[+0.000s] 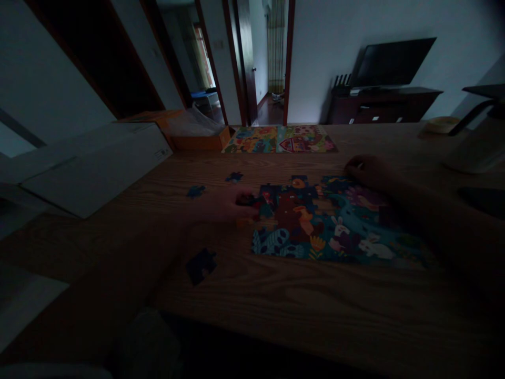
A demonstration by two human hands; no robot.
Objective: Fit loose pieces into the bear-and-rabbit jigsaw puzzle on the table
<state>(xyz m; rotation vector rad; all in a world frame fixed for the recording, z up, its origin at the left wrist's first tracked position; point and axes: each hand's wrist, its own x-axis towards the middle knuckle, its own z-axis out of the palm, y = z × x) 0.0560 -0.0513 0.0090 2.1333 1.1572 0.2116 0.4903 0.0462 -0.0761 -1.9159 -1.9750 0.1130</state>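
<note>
A partly assembled jigsaw puzzle (343, 231) with rabbits, a brown bear and teal ground lies on the wooden table. My left hand (224, 204) is at its left edge, closed on a dark jigsaw piece (252, 200); the piece touches or overlaps the assembled part, I cannot tell which. My right hand (369, 171) rests by the upper edge with its fingers curled, and no piece shows in it. Loose pieces lie to the left: a blue piece (196, 191), another one (234, 177) farther back, and a dark piece (201, 266) nearer me. Dim light hides fine detail.
Behind lies a colourful picture sheet (280, 139). A white box (98, 163) and an orange box (201, 139) holding clear plastic stand at the left. To the right are a jug (477, 142), a shallow bowl (442, 125) and a dark flat object (483, 200).
</note>
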